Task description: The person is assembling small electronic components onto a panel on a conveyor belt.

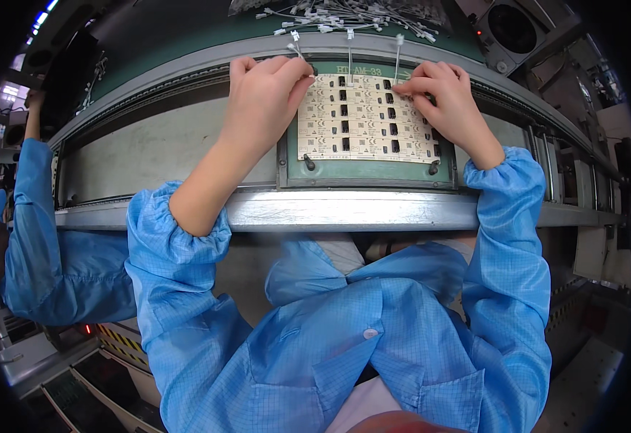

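PCB panel (366, 121) flat in green frame (362, 173), btwn rails (351, 211). L hand (268, 90) at panel's upper-L corner, R hand (445, 95) over upper-R part; fingertips close tog. on each, can't tell if clamped on anything. Three wires (350, 52) w/ white connectors upright, far edge. Wire pile (337, 22) beyond.

Looks down and forward from head height, as the left 1 of 2 fisheye cameras worn side by side. Sits near: takes in the blue jacket (305, 353) along the lower edge, the near metal rail (344, 211) across mid-frame, and the left hand (267, 94) and right hand (442, 94) above it. Shows all upright (own left at the frame's left), but bows the far rail (258, 50) and darkens toward the rim.
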Demonstrator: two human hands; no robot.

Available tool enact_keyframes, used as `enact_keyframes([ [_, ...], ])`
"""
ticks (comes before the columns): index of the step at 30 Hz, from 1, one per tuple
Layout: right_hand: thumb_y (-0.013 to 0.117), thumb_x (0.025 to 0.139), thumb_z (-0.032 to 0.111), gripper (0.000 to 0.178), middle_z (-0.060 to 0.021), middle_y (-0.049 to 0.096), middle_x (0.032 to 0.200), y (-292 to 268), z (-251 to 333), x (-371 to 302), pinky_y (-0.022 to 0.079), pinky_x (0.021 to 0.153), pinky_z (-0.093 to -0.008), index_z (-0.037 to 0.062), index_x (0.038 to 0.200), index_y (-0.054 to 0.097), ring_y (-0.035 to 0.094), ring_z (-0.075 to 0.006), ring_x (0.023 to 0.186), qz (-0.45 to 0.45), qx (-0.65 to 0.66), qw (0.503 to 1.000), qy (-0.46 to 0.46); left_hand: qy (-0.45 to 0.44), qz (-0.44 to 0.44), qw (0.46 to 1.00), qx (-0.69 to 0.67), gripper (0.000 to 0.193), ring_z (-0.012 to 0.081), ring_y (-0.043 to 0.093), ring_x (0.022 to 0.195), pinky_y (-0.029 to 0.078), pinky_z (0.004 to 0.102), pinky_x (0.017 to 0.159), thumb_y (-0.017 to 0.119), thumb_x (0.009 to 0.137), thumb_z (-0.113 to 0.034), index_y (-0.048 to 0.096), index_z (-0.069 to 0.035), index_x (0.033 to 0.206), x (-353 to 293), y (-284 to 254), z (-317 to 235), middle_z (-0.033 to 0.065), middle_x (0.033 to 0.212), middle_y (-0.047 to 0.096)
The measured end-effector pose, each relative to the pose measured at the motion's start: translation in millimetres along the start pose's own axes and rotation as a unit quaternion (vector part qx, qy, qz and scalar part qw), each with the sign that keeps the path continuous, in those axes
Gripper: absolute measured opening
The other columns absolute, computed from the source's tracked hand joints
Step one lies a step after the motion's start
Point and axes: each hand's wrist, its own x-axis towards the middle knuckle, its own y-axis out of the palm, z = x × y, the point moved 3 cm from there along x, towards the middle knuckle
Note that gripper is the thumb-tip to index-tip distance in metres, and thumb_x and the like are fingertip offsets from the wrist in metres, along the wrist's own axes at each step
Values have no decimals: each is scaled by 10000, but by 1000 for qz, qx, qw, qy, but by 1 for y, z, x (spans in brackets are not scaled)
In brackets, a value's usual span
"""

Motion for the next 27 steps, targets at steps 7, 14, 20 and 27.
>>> enact_keyframes([
  [7, 557, 833, 94, 270, -23, 597, 999, 1, -21, 26, 414, 935, -345, 158, 1007, 753, 589, -214, 1016, 80, 57, 995, 11, -17, -62, 997, -34, 65, 175, 646, 791, 350, 363, 847, 694, 863, -116, 664, -106, 919, 1, -17, 4, 1, 852, 700],
  [14, 617, 887, 217, 191, -20, 674, 964, 27, -87, 108, 457, 797, -363, 166, 1047, 707, 667, -222, 926, -131, 4, 983, 125, -41, -15, 999, 0, 95, 172, 623, 836, 332, 414, 912, 706, 849, -145, 681, -132, 940, 0, -1, 4, -21, 822, 676],
  [20, 639, 822, 140, 136, -164, 688, 808, 23, -51, 124, 521, 676, -389, 14, 868, 665, 683, -314, 772, -186, -5, 976, 111, -74, 79, 992, 71, 66, 222, 537, 1031, 328, 473, 943, 727, 795, -200, 714, -149, 834, -5, 8, 9, -6, 929, 633],
  [27, 672, 829, 165, 194, -132, 701, 800, -36, -55, 142, 518, 686, -331, -7, 919, 661, 672, -210, 748, -337, 270, 894, 117, -113, 142, 981, 69, 51, 232, 558, 987, 333, 464, 928, 716, 787, -189, 739, -150, 811, 4, 8, 10, -25, 872, 664],
])
